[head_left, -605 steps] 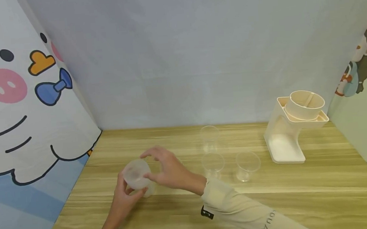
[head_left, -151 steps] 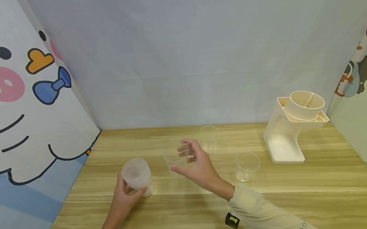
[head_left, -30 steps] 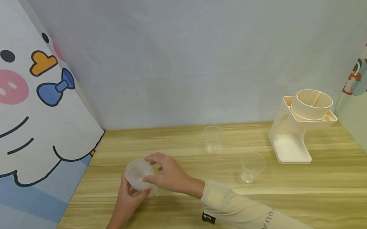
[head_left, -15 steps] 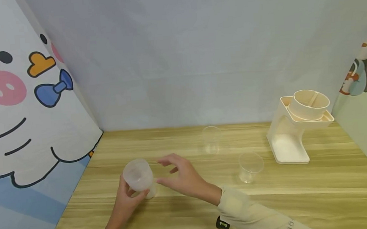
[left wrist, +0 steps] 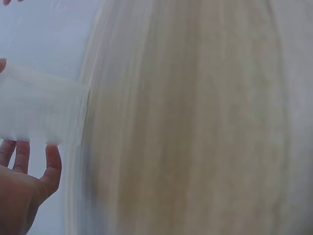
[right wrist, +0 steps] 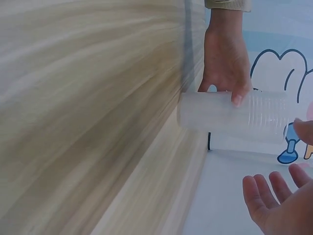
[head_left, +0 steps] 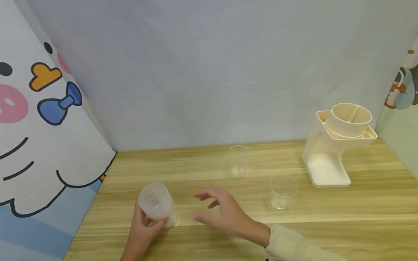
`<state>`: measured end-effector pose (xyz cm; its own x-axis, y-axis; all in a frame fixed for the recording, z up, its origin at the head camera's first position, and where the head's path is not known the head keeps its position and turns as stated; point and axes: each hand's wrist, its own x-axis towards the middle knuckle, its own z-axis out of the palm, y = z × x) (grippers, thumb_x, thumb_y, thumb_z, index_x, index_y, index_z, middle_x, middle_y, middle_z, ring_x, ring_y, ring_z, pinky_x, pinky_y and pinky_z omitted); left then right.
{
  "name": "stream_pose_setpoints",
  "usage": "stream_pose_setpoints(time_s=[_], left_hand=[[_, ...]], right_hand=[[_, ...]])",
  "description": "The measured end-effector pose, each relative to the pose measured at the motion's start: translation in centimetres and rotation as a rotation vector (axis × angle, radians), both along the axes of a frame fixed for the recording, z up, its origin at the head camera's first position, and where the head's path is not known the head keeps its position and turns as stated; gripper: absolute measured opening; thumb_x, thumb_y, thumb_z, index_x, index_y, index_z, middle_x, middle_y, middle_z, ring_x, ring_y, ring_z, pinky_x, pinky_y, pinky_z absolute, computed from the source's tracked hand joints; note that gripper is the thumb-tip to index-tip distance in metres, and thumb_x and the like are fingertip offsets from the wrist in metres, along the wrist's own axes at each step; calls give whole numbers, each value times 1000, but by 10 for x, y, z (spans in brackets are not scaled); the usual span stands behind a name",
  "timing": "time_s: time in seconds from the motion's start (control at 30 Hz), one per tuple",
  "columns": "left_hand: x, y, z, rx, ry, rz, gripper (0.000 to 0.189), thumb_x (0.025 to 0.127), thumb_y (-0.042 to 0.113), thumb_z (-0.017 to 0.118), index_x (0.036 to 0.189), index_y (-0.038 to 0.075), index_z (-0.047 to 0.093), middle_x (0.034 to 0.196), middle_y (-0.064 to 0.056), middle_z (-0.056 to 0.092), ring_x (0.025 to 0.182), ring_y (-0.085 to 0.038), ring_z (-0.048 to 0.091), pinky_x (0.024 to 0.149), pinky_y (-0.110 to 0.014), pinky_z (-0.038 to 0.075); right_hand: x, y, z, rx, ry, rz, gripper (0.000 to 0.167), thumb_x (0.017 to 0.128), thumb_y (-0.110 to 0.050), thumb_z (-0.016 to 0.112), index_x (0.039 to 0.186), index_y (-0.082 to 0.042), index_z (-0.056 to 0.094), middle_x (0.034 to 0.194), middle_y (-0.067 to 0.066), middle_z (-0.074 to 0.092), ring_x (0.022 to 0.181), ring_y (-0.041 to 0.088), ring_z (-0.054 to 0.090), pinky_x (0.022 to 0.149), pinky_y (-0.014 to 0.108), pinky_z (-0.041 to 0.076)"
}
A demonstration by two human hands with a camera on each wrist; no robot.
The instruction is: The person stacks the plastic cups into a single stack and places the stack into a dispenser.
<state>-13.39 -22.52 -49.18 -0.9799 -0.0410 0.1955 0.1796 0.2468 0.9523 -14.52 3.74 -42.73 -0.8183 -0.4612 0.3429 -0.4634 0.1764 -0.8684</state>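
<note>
My left hand (head_left: 144,228) grips a tall stack of nested translucent plastic cups (head_left: 157,203), which stands on the wooden table at the left. Thumb and fingers wrap its side, as the right wrist view also shows, with the ridged rims of the stack (right wrist: 266,110) at the upper end. To the right of the stack, my right hand (head_left: 223,212) hovers with fingers spread and loosely bent, nothing visible between them. Two single clear cups stand farther right: one cup (head_left: 239,160) towards the back, another cup (head_left: 283,190) nearer the front.
A cream dispenser-like stand (head_left: 325,154) with a round cup-shaped top (head_left: 349,120) is at the back right. A pale cloth wall (head_left: 204,66) closes off the table's far edge, with cartoon-printed sheets on both sides.
Five seconds ago my right hand carried a clear cup towards the stack; a second ago it was at the stack's mouth. It has since drawn back rightward, empty. My left hand keeps its grip.
</note>
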Motion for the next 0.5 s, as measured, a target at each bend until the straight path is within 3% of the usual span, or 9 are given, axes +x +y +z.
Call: stream_pose_setpoints(time_s=[0.33, 0.5], left_hand=[[0, 3, 1, 9, -16, 3, 88, 75, -6, 74, 145, 9, 23, 129, -8, 41, 113, -5, 47, 85, -17, 45], [0, 3, 0, 14, -15, 14, 88, 75, -8, 74, 145, 9, 23, 128, -8, 42, 112, -4, 47, 84, -17, 45]], right_hand=[[11, 25, -8, -2, 2, -31, 44, 78, -22, 79, 117, -15, 60, 115, -6, 60, 105, 20, 56, 79, 37, 53], [17, 37, -12, 0, -27, -21, 44, 80, -21, 78, 119, -16, 59, 118, -4, 59, 106, 22, 55, 81, 37, 52]])
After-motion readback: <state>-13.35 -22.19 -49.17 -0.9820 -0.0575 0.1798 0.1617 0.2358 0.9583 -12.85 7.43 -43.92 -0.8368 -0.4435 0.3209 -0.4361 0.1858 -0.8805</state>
